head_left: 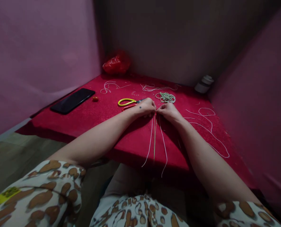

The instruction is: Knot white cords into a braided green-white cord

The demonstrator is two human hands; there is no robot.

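Note:
My left hand (146, 107) and my right hand (169, 111) meet fingertip to fingertip over the red cloth table (121, 132). Both are pinched on the top of a bundle of pale cords (154, 138). The cords trail from the hands toward me and hang over the table's front edge. Just behind my left hand lie yellow-handled scissors (127, 101). A knotted pile of cord (165, 97) rests behind my right hand.
A black phone (72, 100) lies at the table's left edge, with a small red bead (95, 98) beside it. Loose cord pieces (210, 126) curl at the right and back. A red plastic bag (115, 64) and a white spool (204, 84) sit by the walls.

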